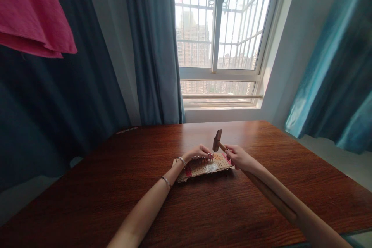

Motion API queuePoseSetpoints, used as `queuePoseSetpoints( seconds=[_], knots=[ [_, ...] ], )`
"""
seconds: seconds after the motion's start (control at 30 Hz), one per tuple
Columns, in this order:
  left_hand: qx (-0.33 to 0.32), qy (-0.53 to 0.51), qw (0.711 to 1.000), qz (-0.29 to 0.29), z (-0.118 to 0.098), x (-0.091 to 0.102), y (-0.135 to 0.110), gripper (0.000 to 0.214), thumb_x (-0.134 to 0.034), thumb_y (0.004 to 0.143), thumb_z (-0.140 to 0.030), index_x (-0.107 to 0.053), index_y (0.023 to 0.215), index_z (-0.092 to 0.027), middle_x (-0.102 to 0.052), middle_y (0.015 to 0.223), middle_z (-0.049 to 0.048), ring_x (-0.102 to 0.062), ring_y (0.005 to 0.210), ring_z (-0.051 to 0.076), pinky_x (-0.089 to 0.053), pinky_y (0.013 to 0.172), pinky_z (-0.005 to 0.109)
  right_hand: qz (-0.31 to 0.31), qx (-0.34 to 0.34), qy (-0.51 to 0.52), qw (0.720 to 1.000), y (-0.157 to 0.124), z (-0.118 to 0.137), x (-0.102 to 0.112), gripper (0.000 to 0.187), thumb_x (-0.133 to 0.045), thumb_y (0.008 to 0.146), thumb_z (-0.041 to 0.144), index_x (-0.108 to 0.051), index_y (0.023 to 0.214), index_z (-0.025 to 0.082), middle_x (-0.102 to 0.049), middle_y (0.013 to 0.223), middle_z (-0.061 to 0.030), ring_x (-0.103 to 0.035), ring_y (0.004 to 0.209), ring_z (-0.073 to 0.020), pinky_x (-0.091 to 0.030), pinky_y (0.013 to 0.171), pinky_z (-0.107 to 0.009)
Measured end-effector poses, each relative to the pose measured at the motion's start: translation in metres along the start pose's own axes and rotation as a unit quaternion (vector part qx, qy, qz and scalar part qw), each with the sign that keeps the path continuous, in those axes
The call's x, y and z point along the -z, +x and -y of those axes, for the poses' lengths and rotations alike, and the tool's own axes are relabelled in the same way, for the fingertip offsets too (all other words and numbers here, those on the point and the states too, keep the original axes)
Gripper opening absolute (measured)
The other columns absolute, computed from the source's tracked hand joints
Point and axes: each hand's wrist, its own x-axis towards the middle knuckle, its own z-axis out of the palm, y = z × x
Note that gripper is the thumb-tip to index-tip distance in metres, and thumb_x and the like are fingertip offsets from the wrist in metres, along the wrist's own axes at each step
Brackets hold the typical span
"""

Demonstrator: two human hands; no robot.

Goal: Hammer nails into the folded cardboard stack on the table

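Observation:
A small perforated wooden board (207,166) with red edges lies on the brown wooden table (116,186). A row of small pegs or nails stands along its far edge. My left hand (198,152) rests at that far edge, fingers pinched on one of the small nails (209,156). My right hand (236,155) grips the wooden handle of a small hammer (217,140), whose dark head hangs just above the nails. Two bracelets sit on my left wrist.
The table runs up to a wall with a barred window (221,35). Blue curtains (154,46) hang on both sides. A pink cloth (31,11) hangs at the top left.

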Motion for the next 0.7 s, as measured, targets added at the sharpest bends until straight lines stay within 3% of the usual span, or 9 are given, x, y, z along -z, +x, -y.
queuePoseSetpoints(
  seconds=[0.13, 0.5, 0.7],
  knots=[
    [-0.003, 0.006, 1.0, 0.012, -0.0017, 0.0009, -0.0008, 0.043, -0.072, 0.055, -0.043, -0.07, 0.081, -0.008, -0.067, 0.076, 0.0087, -0.057, 0.068, 0.015, -0.042, 0.064, 0.023, 0.0, 0.003, -0.015, 1.0, 0.0029, -0.0033, -0.0016, 0.02, -0.039, 0.081, 0.031, -0.05, 0.075, 0.016, -0.045, 0.055, 0.004, -0.039, 0.038, -0.0032, -0.028, 0.034, -0.014],
    [-0.02, 0.009, 0.999, 0.023, -0.0041, 0.0004, -0.0019, 0.04, -0.07, 0.059, -0.042, -0.07, 0.082, -0.009, -0.067, 0.077, 0.008, -0.058, 0.071, 0.016, -0.043, 0.067, 0.024, -0.022, 0.0, 0.028, 0.999, 0.0051, -0.0053, -0.0078, 0.021, -0.038, 0.081, 0.035, -0.049, 0.081, 0.017, -0.042, 0.054, 0.0056, -0.039, 0.036, -0.0037, -0.029, 0.031, -0.013],
    [-0.047, 0.0, 0.998, 0.035, -0.0009, 0.0023, -0.0009, 0.038, -0.07, 0.06, -0.04, -0.07, 0.081, -0.009, -0.067, 0.079, 0.0083, -0.059, 0.072, 0.016, -0.043, 0.067, 0.023, 0.0, -0.021, 0.04, 0.999, 0.0057, -0.0038, -0.0073, 0.019, -0.037, 0.081, 0.034, -0.047, 0.079, 0.018, -0.041, 0.056, 0.0052, -0.037, 0.034, -0.004, -0.03, 0.028, -0.015]
  ],
)
